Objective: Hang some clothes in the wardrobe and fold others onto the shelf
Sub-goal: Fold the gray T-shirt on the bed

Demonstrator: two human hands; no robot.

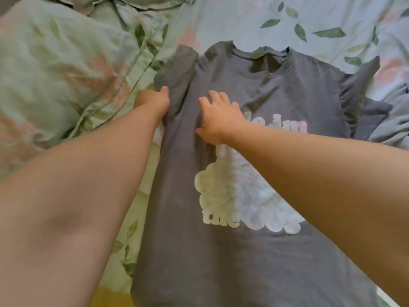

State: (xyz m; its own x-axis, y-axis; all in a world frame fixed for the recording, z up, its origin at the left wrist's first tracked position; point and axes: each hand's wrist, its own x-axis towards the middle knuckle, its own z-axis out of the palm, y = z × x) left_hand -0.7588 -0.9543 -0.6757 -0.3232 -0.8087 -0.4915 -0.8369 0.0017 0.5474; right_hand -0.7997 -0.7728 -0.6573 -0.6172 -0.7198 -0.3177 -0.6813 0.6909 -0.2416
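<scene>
A grey T-shirt (221, 258) with a white and pink print lies face up on the bed, collar at the far end. My left hand (155, 101) grips the shirt's left sleeve near the armpit, fingers tucked under the cloth. My right hand (218, 119) lies on the chest just left of the print, fingers spread and pressing the fabric flat. The right sleeve is bunched up at the far right.
The bed is covered by a pale green sheet (254, 18) with leaf and pink flower patterns. A crumpled matching duvet (62, 69) fills the left side. More grey fabric (391, 122) lies at the right edge.
</scene>
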